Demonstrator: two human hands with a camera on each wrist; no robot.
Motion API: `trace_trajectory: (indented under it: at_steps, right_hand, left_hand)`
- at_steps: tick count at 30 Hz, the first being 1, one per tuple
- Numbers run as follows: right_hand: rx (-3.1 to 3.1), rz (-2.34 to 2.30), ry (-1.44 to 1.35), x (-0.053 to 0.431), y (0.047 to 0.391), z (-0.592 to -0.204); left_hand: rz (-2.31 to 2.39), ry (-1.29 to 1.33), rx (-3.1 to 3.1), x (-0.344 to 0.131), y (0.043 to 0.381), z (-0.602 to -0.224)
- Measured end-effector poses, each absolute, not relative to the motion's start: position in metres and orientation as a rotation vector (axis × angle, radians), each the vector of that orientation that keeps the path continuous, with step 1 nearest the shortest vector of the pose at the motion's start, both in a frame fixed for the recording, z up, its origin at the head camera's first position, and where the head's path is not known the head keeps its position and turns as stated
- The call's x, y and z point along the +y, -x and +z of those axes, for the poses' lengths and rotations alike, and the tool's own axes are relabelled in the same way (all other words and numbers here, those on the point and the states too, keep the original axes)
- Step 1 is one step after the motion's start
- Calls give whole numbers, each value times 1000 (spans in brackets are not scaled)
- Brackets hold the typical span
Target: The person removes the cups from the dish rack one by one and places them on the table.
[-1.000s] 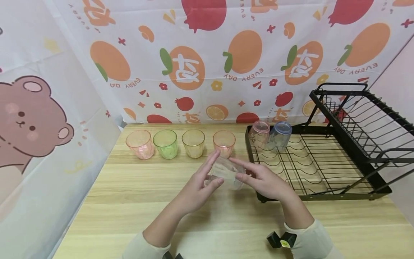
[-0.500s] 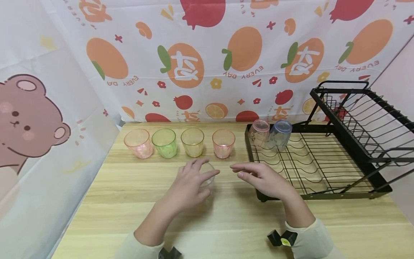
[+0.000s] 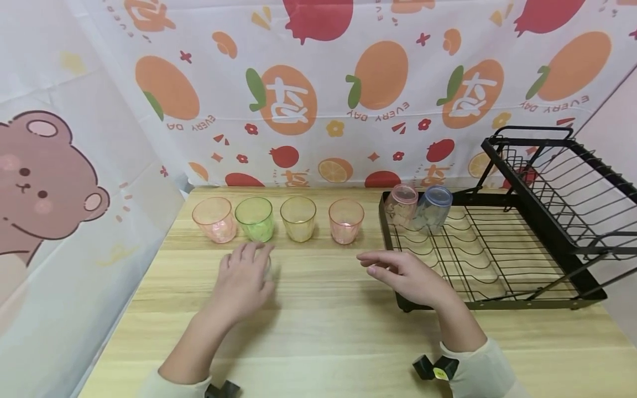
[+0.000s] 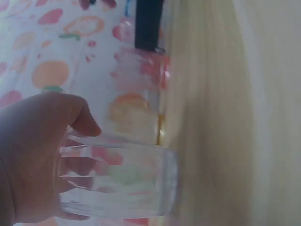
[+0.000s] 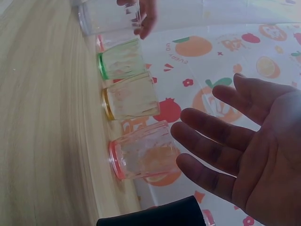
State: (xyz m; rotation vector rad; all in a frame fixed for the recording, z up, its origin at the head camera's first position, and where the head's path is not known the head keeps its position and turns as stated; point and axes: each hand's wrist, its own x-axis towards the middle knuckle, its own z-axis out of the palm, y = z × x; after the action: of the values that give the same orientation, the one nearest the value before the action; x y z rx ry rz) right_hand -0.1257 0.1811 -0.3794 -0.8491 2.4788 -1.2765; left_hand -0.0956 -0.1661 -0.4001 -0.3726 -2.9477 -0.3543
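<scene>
My left hand (image 3: 242,282) grips a clear, colourless cup (image 4: 122,181) from above, with fingers and thumb round its upper end. From the head view the hand hides nearly all of that cup. Just behind it stands a green cup (image 3: 255,220), with a pink cup (image 3: 217,221) to the left. A yellow cup (image 3: 298,220) and another pink cup (image 3: 345,222) stand to the right in the same row. My right hand (image 3: 403,276) hovers by the rack's left front corner, fingers loosely extended and holding nothing; the right wrist view shows its bare palm.
A black two-tier dish rack (image 3: 502,303) fills the right side of the wooden table (image 3: 328,342). Upside down in its far left corner sit a pink cup (image 3: 401,205) and a blue cup (image 3: 434,209). A fruit-print cloth (image 3: 328,94) hangs behind.
A second ago both hands held the clear cup in the middle. The right hand has let go and stays near the rack; the left has carried the cup leftward, in front of the green cup.
</scene>
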Motion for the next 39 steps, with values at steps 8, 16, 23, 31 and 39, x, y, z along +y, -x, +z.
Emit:
trace_trajectory:
  at_steps: [8, 16, 23, 31, 39]
  right_hand:
    - [2491, -1266, 847, 180, 125, -378]
    - [2515, -1232, 855, 178, 124, -381]
    - [2569, -1234, 814, 183, 128, -380]
    - [2808, -1169, 722, 206, 161, -361]
    - [2975, -664, 562, 223, 220, -333]
  left_hand:
    - [-304, 219, -2997, -207, 110, -404]
    - [-254, 219, -3078, -220, 126, -398]
    - [-237, 194, -3097, -222, 132, -396]
    - [-237, 181, -3111, -225, 134, -397]
    - [-256, 184, -3111, -221, 134, -397]
